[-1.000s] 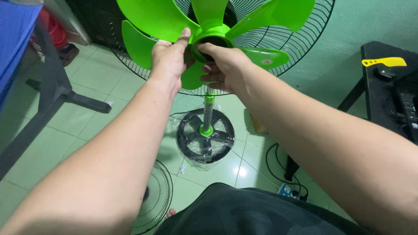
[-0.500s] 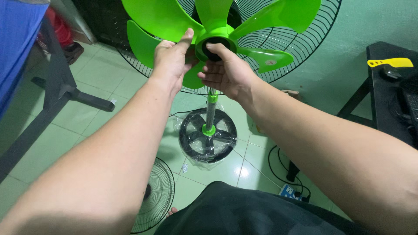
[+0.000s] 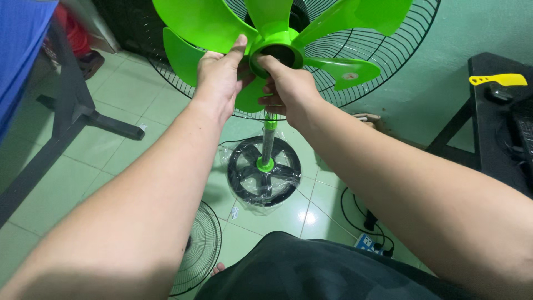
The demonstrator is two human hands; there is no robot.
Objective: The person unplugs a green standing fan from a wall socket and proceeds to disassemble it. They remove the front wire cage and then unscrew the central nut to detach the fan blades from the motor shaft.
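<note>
- The left hand grips the green fan blade beside its hub; the right hand has its fingers closed on the hub's front.
- The blade sits against the rear grille, atop the stand.
- Steadying the blade while working the hub squarely looks wise.

A loose black wire fan guard lies on the green tiled floor at the near left. At the right a black stand carries a yellow-handled tool, and near it a power strip with black cables rests on the floor. At the left stands a black metal frame leg.
</note>
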